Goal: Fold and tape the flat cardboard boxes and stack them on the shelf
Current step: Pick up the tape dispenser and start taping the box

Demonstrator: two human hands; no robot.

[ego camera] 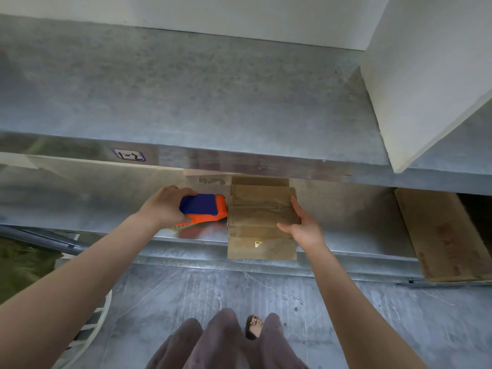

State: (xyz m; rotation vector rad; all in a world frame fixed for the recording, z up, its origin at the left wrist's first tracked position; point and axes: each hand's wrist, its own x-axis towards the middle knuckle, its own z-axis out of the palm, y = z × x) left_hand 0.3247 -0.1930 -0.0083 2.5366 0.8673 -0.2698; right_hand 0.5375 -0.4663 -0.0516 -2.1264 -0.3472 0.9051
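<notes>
Your left hand [162,206] is curled around the orange and blue tape dispenser [205,207], gripping it from the left. The dispenser sits low over the lower shelf [346,209], just beside the left side of the taped cardboard box [259,209].

Your right hand [300,227] lies against that box's right end. Its fingers run straight along the side, the thumb rests on top near the front right corner, and nothing is curled shut around it.

The box lies on top of a second cardboard box [262,249], which juts out past the lower shelf's front edge and carries a small yellow and white sticker.

Toward the right end of the same shelf lies a flat cardboard sheet [439,235] with red print. The upper shelf [186,89] has a handwritten label [128,155] on its front edge and a white box [426,75] at its right end.
</notes>
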